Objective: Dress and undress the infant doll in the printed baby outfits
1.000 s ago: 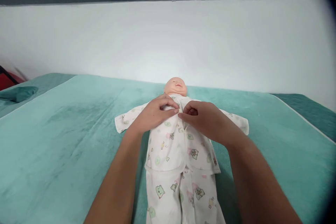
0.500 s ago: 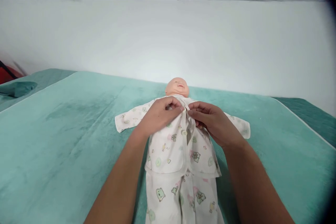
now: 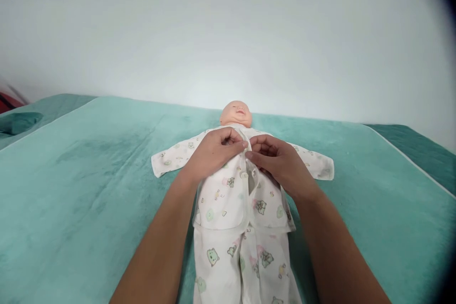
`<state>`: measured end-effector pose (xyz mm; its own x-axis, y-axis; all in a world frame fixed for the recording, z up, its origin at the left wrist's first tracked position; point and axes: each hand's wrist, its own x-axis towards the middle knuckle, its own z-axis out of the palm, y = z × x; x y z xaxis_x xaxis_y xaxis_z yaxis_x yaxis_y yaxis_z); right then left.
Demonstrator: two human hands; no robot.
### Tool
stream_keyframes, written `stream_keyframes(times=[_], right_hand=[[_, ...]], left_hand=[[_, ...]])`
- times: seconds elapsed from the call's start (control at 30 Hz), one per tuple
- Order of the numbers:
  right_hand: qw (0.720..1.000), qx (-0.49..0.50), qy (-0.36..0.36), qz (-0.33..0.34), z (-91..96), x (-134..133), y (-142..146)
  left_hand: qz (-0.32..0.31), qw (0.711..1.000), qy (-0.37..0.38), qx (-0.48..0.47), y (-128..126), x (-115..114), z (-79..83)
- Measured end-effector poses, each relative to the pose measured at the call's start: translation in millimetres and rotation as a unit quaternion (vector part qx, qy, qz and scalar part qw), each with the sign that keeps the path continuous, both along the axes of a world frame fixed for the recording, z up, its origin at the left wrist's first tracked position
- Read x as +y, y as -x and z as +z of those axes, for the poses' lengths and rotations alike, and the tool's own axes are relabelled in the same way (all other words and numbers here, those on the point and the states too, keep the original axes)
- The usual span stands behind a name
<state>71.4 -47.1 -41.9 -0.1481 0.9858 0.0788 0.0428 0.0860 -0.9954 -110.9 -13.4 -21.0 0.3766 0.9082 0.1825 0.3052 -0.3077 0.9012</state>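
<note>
A baby doll (image 3: 236,114) lies on its back, dressed in a white printed jacket (image 3: 221,204) and matching trousers (image 3: 217,270). My left hand (image 3: 215,152) pinches the jacket's front edge at the upper chest, thumb against forefinger. Close by on the other side, my right hand (image 3: 280,159) pinches the opposite front edge, its fingertips nearly touching the left ones. Below them a pale button (image 3: 244,175) shows on the jacket front, and the two edges hang a little apart. Whatever lies right between the fingertips is too small to make out.
A teal plush cover (image 3: 89,175) spreads under the doll, with darker teal strips at both sides. Behind it rises a white wall (image 3: 228,47) with a dark band on top. Something red (image 3: 9,102) shows at the far left edge.
The view has shifted slightly, so the doll appears a little higher and further left. Both hands stay at the jacket's upper front; the right fingertips have moved closer to the left ones.
</note>
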Motion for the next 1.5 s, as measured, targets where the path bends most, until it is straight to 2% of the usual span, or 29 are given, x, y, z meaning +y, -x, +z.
stream_keyframes(times=[0.2,0.4,0.63,0.9,1.03,1.17,1.23,1.4,1.5], right_hand=[[0.994,-0.101,-0.034,-0.013,2.4,-1.9,6.1],[0.994,-0.102,-0.036,0.013,1.3,-2.8,4.6],[0.995,-0.063,-0.038,0.061,5.7,-6.0,3.3],[0.989,-0.132,-0.060,0.019,2.7,-7.4,10.3],[0.984,-0.166,-0.070,0.009,4.8,-8.8,14.7],[0.956,-0.274,-0.093,-0.051,7.5,-11.3,24.6],[0.947,-0.301,-0.097,-0.053,9.3,-13.1,26.4],[0.955,-0.282,-0.084,-0.039,17.5,-23.1,16.0],[0.941,-0.332,-0.062,-0.032,23.9,-33.5,12.4]], left_hand=[[0.008,0.999,0.032,-0.018,-2.5,-3.8,1.6],[0.020,0.999,0.037,-0.001,-4.0,-9.6,4.4],[-0.043,0.981,0.130,-0.138,7.2,-3.6,4.2],[-0.045,0.971,0.158,-0.173,5.6,-4.3,3.4],[-0.060,0.970,0.157,-0.176,4.6,-5.8,3.6],[-0.066,0.972,0.144,-0.173,4.4,-7.2,3.5],[-0.054,0.979,0.125,-0.152,4.3,-7.5,3.4],[-0.004,0.997,0.036,-0.068,2.7,-9.2,3.9],[0.021,0.998,0.009,-0.050,2.9,-12.8,7.4]])
